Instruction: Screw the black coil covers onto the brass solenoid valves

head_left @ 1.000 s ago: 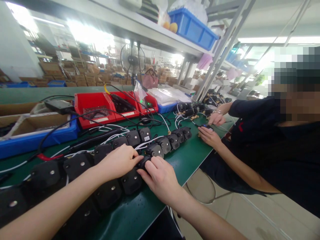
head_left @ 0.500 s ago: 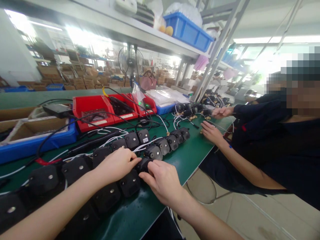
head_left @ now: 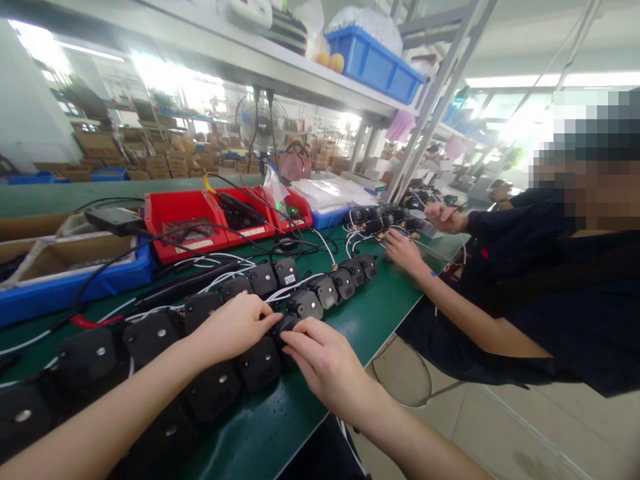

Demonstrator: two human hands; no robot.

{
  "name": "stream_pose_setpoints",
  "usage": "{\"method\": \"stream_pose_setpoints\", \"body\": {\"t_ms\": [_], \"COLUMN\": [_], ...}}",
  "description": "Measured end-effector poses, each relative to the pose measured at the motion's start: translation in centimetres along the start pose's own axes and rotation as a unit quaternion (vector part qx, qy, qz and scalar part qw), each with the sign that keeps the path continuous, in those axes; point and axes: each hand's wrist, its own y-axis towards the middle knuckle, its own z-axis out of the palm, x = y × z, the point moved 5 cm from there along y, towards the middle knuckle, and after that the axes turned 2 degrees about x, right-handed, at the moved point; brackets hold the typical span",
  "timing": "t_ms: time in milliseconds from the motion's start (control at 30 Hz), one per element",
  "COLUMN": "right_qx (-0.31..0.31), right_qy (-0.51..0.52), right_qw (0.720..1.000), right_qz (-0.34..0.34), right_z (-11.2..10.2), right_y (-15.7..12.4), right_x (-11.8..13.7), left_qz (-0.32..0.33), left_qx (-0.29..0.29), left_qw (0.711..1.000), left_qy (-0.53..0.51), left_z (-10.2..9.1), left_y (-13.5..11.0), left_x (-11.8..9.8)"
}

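- At the hub of the clock, between two bare hands, sits a black unit point(head_left: 286, 325), mostly covered by fingers; I take it to be braced there so it cannot slide on the green bench point(head_left: 345, 323).
- From nine o'clock the left hand point(head_left: 234, 324) lies back-up over the work, thumb and forefinger narrow at the unit's edge; I cannot tell whether they pinch it or merely steady it.
- From four o'clock the right hand point(head_left: 327, 357) holds the unit between thumb and bent fingers, probably so two sides share the load.
- Through the unit, from eight to two o'clock, runs the front row of black units point(head_left: 306, 305); a back row point(head_left: 203, 308) spans nine to twelve, white cables point(head_left: 285, 291) between, likely lined up for easy reach.
- Toward eleven, red bins point(head_left: 173, 252) tilt their open fronts this way, presumably for picking.
- At two o'clock, well apart, a co-worker's hand point(head_left: 404, 253) blurs over other parts.
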Motion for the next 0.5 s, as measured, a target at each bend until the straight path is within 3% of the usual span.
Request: {"method": "stream_pose_setpoints", "body": {"t_ms": [200,300,400,500], "right_qx": [-0.05,-0.063,-0.113,-0.187], "right_qy": [-0.023,0.008,0.106,0.197], "right_qw": [0.998,0.998,0.988,0.962], "right_qz": [-0.01,-0.002,0.025,0.028], "right_z": [0.9,0.6,-1.1,-3.5], "right_y": [-0.4,-0.2,0.3,0.8], "right_x": [0.3,0.2,0.3,1.5], "left_qz": [0.001,0.002,-0.021,-0.089], "left_qx": [0.011,0.0,-0.074,-0.112], "left_qw": [1.0,1.0,0.996,0.966], "left_qy": [-0.014,-0.019,-0.048,-0.214], "left_z": [0.2,-0.9,-3.1,-3.2], "left_y": [0.1,0.0,-1.1,-3.4], "left_x": [-0.2,-0.6,-1.5,-1.9]}}
